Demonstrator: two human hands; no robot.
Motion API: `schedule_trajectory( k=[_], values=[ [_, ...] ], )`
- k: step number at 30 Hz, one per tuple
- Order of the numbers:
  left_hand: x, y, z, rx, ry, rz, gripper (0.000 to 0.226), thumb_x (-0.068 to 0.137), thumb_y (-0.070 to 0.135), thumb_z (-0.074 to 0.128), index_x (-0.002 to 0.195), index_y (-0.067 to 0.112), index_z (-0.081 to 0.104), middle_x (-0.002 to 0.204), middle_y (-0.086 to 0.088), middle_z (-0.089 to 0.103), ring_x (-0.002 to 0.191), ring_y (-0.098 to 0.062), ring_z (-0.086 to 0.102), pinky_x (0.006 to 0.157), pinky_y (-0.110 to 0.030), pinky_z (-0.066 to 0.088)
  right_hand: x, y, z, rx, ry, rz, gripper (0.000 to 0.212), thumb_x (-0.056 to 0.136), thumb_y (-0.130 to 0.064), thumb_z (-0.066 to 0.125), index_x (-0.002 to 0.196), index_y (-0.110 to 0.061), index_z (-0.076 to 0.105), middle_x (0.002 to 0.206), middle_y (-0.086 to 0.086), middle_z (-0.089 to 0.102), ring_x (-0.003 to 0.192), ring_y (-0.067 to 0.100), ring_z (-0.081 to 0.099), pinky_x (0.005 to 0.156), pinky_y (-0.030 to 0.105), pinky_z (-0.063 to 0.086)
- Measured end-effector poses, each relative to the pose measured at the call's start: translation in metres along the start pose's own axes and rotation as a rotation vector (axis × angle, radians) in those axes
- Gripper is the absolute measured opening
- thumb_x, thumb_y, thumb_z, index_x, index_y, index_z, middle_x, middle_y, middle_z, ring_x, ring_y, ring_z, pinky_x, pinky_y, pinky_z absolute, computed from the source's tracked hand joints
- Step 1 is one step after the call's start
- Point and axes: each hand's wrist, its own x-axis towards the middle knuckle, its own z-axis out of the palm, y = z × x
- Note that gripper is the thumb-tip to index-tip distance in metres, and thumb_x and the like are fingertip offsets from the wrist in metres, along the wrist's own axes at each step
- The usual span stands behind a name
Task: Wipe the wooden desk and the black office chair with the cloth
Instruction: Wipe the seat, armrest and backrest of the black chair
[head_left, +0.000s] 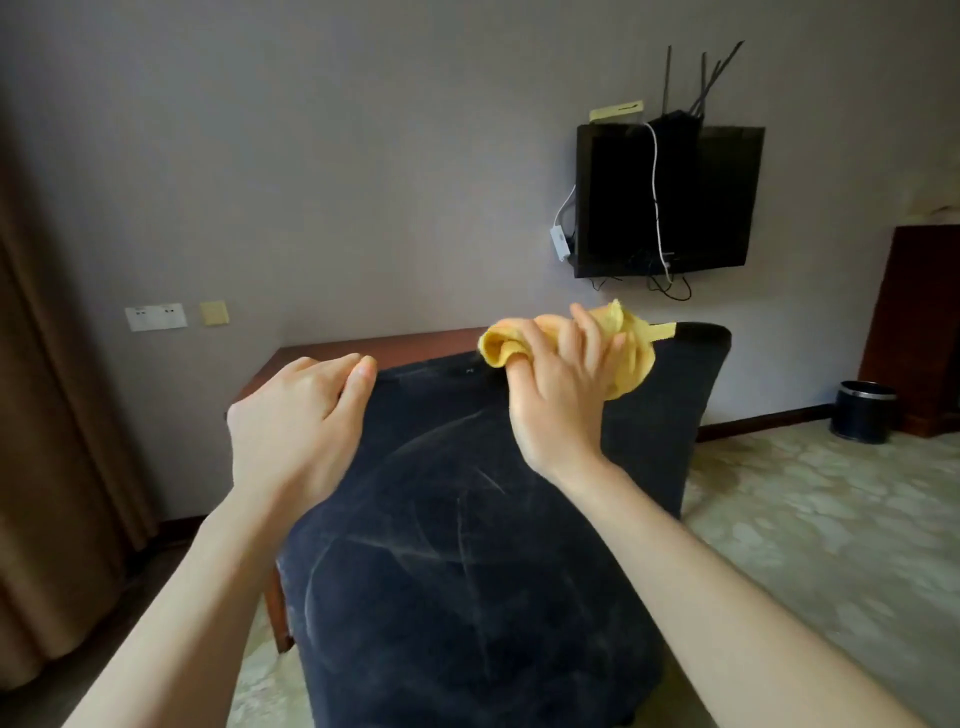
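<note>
While the black office chair (467, 519) is being viewed from behind and above, its backrest is filling the middle of the view, with pale streaks showing across the dark fabric. Top edge of the backrest: left hand (296, 421) is being rested on the left corner, fingers curled over the edge in a grip on the chair. Right hand (561, 384) is being held at the top edge further right, its grip clamped round the bunched yellow cloth (631, 348), which is being pressed against the backrest's upper rim.

Wooden counter (374, 345) is being seen just beyond the chair, against the wall; only a strip of its top and one leg at lower left are showing, the rest being hidden by the backrest. Chair seat and base are being hidden too.

Open floor is lying to the right of the chair, patterned carpet (831, 545) running to a dark bin (865, 411) beside a wooden cabinet (919, 322), which is being cut off by the frame. Curtain (47, 467) is closing the left side. Wall screen (670, 200) is hanging above, with cables and a router on top, details hard to make out.
</note>
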Motion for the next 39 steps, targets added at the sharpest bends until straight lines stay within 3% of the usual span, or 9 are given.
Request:
schedule_trajectory(
  k=[9,12,15,18,21,26,31,35,39],
  values=[
    [-0.003,-0.009,-0.002,-0.093,0.006,-0.019,0.054,0.095,0.055,0.006,0.06,0.036,0.043,0.062,0.021,0.043,0.061,0.003,0.043,0.061,-0.013,0.022,-0.026,-0.051,-0.004,-0.11,-0.289,-0.397,0.06,0.085,-0.039,0.032,0.145,-0.042,0.028,0.147,-0.007,0.036,0.141,0.02,0.018,0.115,0.046,-0.004],
    [-0.003,-0.01,0.0,-0.088,0.022,-0.025,0.058,0.094,0.055,0.006,0.057,0.029,0.042,0.059,0.013,0.045,0.06,-0.002,0.044,0.06,-0.013,0.022,-0.006,-0.038,-0.027,0.002,-0.225,-0.473,0.052,0.079,-0.036,0.036,0.125,-0.03,0.058,0.126,-0.008,0.059,0.122,0.017,0.046,0.103,0.032,0.02],
    [-0.002,-0.012,0.001,-0.094,0.01,-0.032,0.059,0.094,0.053,0.007,0.06,0.024,0.046,0.06,0.013,0.045,0.063,0.002,0.045,0.06,-0.01,0.023,0.023,-0.035,-0.03,-0.091,-0.005,-0.558,0.031,0.087,-0.036,0.046,0.093,-0.019,0.072,0.096,-0.006,0.067,0.101,0.022,0.055,0.089,0.031,0.026],
    [-0.005,-0.015,-0.001,-0.132,0.0,0.005,0.065,0.094,0.052,0.007,0.084,0.022,0.063,0.081,0.018,0.05,0.067,0.007,0.043,0.066,-0.007,0.024,0.041,-0.049,-0.013,-0.174,-0.257,-0.542,0.043,0.092,-0.057,0.042,0.11,-0.024,0.064,0.109,-0.006,0.065,0.11,0.019,0.051,0.092,0.031,0.027],
    [-0.006,-0.02,-0.007,-0.175,-0.056,-0.002,0.053,0.093,0.052,0.006,0.089,0.03,0.054,0.091,0.017,0.049,0.08,-0.002,0.042,0.074,-0.023,0.029,0.045,-0.055,0.01,-0.274,-0.392,-0.609,0.058,0.089,-0.068,0.019,0.113,-0.029,0.055,0.103,-0.003,0.068,0.098,0.024,0.059,0.073,0.031,0.031],
    [-0.005,-0.021,-0.005,-0.098,-0.027,0.053,0.042,0.096,0.041,0.008,0.077,0.024,0.041,0.073,0.011,0.044,0.073,-0.009,0.037,0.062,-0.021,0.028,0.044,-0.037,0.008,-0.35,-0.261,-0.799,0.084,0.072,-0.081,0.004,0.1,-0.021,0.055,0.081,-0.004,0.066,0.074,0.027,0.063,0.058,0.029,0.026],
    [-0.007,-0.013,-0.001,-0.061,0.049,0.085,0.038,0.096,0.038,0.01,0.078,0.023,0.04,0.077,0.009,0.044,0.071,-0.01,0.032,0.069,-0.025,0.024,0.043,-0.007,0.0,-0.265,-0.095,-0.879,0.061,0.088,-0.064,0.039,0.095,-0.01,0.069,0.067,0.004,0.061,0.059,0.026,0.06,0.048,0.03,0.04],
    [-0.008,-0.011,0.0,-0.029,0.014,0.066,0.041,0.096,0.039,0.009,0.08,0.022,0.041,0.081,0.009,0.045,0.073,-0.009,0.032,0.067,-0.023,0.023,0.045,0.031,-0.001,-0.215,0.14,-0.973,0.049,0.095,-0.048,0.05,0.099,-0.003,0.07,0.078,0.008,0.066,0.064,0.028,0.062,0.054,0.036,0.046],
    [-0.01,-0.01,0.001,-0.08,-0.034,0.043,0.047,0.094,0.039,0.007,0.091,0.021,0.05,0.091,0.011,0.048,0.082,-0.007,0.037,0.079,-0.021,0.028,0.042,0.073,-0.012,-0.207,0.224,-0.818,0.05,0.1,-0.042,0.043,0.106,0.001,0.067,0.094,0.014,0.069,0.081,0.035,0.065,0.072,0.042,0.042]
  ],
)
